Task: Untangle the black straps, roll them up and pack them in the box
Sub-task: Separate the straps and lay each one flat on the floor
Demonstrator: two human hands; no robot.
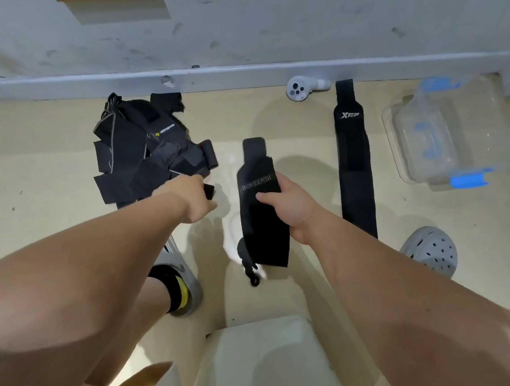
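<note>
A tangled pile of black straps [143,149] lies on the beige floor at the left, near the wall. My left hand [193,198] reaches into its near edge and pinches a small black strap end. My right hand [287,211] grips a wide black strap [260,198] marked BOKEERSI, held above the floor in the middle, its lower end hanging down. Another long black strap [354,160] marked XTEP lies flat and straight on the floor to the right. A clear plastic box [432,140] with blue clips sits at the far right.
A white hand controller [301,88] lies against the grey baseboard. My feet in grey perforated clogs [430,250] rest on the floor, one on each side. A pale stool edge [266,350] is below me.
</note>
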